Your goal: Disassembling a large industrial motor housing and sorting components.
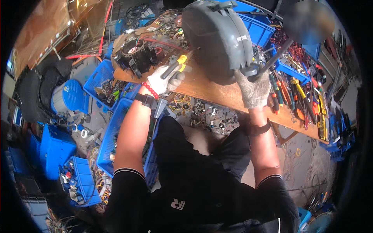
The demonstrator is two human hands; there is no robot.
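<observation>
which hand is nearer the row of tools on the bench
Right. The right hand grips the edge of the grey housing, just left of the row of tools. The left hand, holding a yellow-and-black tool, is farther off, left of the housing.

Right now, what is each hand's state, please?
Left gloved hand: closed, holding black-and-yellow handled tool.
Right gloved hand: closed, holding rounded grey plastic housing.

From the view's centre, bare wooden tabletop (206, 87) leaves a narrow lane from twelve to two o'clock. A bulky grey plastic housing (217, 42) blocks one o'clock beyond it; coloured-handled tools (286, 93) crowd three, a hollow black part (136, 65) eleven.
</observation>
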